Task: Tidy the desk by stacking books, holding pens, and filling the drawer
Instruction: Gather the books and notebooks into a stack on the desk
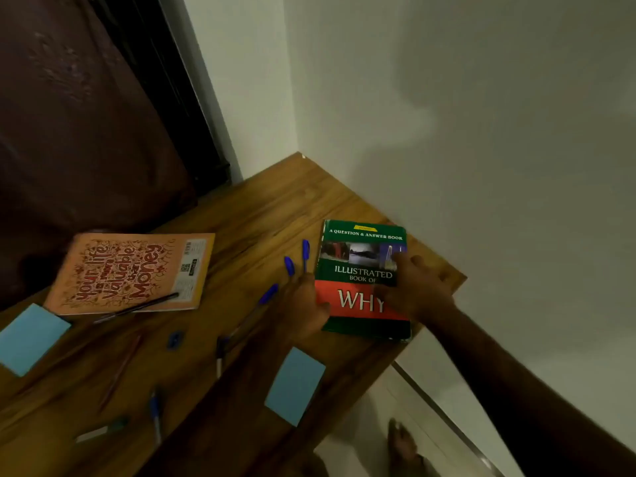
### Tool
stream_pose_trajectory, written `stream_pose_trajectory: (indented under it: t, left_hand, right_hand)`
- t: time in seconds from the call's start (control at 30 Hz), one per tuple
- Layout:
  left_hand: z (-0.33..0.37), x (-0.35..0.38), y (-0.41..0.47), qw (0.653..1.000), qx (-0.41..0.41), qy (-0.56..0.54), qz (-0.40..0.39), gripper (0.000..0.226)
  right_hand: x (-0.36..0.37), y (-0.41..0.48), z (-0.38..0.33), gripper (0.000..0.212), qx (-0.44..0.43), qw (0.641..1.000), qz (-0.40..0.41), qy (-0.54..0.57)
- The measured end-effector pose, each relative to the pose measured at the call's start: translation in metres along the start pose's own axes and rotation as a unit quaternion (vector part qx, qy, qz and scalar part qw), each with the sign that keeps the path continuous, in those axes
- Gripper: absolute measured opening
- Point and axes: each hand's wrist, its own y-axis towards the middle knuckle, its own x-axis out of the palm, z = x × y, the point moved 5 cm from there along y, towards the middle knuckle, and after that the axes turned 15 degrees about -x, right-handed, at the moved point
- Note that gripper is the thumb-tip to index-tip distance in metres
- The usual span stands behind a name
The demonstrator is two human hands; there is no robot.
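Illustrated Book of Why [361, 270]: held flat on the desk [268, 208] under the right hand [416, 287], fingers spread on the cover. Its edge is pinched by the left hand [303, 304], thumb on top, probably to lift it for stacking. Blue pens [289, 265] are fanned just beyond the left hand, and an orange paperback [130, 270] is left well to its left.

The single camera rides on the person's head, looking forward and steeply down from close above the wooden desk [261, 215], rolled sideways, facing the desk's far corner where it meets the white wall [447, 98]
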Motion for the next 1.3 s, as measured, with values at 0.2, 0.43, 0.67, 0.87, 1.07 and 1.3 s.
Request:
stream_pose_trajectory:
  t: [0.2, 0.43, 0.67, 0.87, 1.07, 1.3]
  left_hand:
    - [0.010, 0.015, -0.001, 0.991, -0.066, 0.092, 0.072, 0.070]
    - [0.027, 0.029, -0.012, 0.986, -0.134, 0.048, 0.086, 0.053]
    - [0.042, 0.061, -0.034, 0.989, -0.139, 0.026, 0.046, 0.047]
    - [0.050, 0.081, -0.049, 0.988, -0.155, -0.028, -0.006, 0.055]
    - [0.038, 0.082, -0.046, 0.946, -0.214, -0.245, -0.005, 0.065]
    - [0.040, 0.114, -0.037, 0.911, -0.224, -0.341, -0.060, 0.078]
  right_hand:
    - [0.016, 0.007, 0.032, 0.080, 0.057, 0.998, -0.014, 0.022]
    - [0.017, 0.015, 0.050, 0.071, 0.036, 0.998, -0.028, 0.044]
    - [0.006, 0.031, 0.070, 0.073, -0.039, 0.996, -0.049, 0.057]
    - [-0.024, 0.033, 0.052, 0.052, -0.046, 0.996, -0.071, 0.033]
    - [-0.017, 0.050, 0.079, 0.075, -0.028, 0.992, -0.076, 0.092]
    - [-0.021, 0.053, 0.090, 0.065, -0.059, 0.992, -0.043, 0.106]
